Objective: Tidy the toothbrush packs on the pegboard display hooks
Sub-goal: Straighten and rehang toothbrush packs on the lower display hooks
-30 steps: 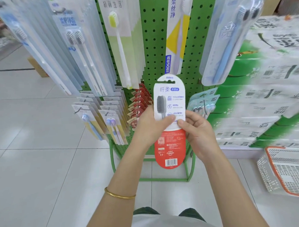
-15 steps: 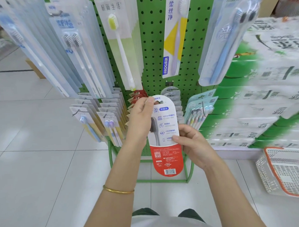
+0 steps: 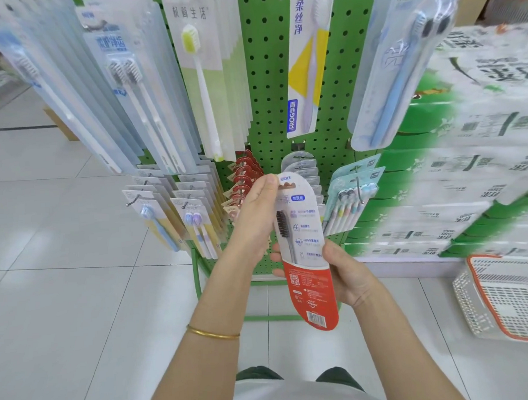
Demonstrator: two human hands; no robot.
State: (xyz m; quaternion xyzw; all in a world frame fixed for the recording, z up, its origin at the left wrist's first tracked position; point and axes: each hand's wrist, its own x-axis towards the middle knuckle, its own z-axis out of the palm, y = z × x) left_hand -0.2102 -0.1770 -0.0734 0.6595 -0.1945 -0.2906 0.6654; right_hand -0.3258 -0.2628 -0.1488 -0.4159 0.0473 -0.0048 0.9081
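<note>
Two hands hold one toothbrush pack in front of the lower hooks.
The long, round-ended card pack (image 3: 304, 243), white above and red below with a dark-bristled brush under clear plastic, stands nearly upright in front of the green perforated metal pegboard (image 3: 269, 78). Its top is just in front of a row of matching white packs (image 3: 300, 168) hanging on a centre hook; whether it touches them cannot be told. The left hand (image 3: 254, 218), with a thin gold bangle (image 3: 212, 333) on its wrist, pinches the pack's top left edge beside the hang hole. The right hand (image 3: 347, 271) grips the pack's middle, thumb on the front, fingers curled round behind. A white plastic mesh basket with an orange rim (image 3: 509, 298) sits on the floor to the right.
</note>
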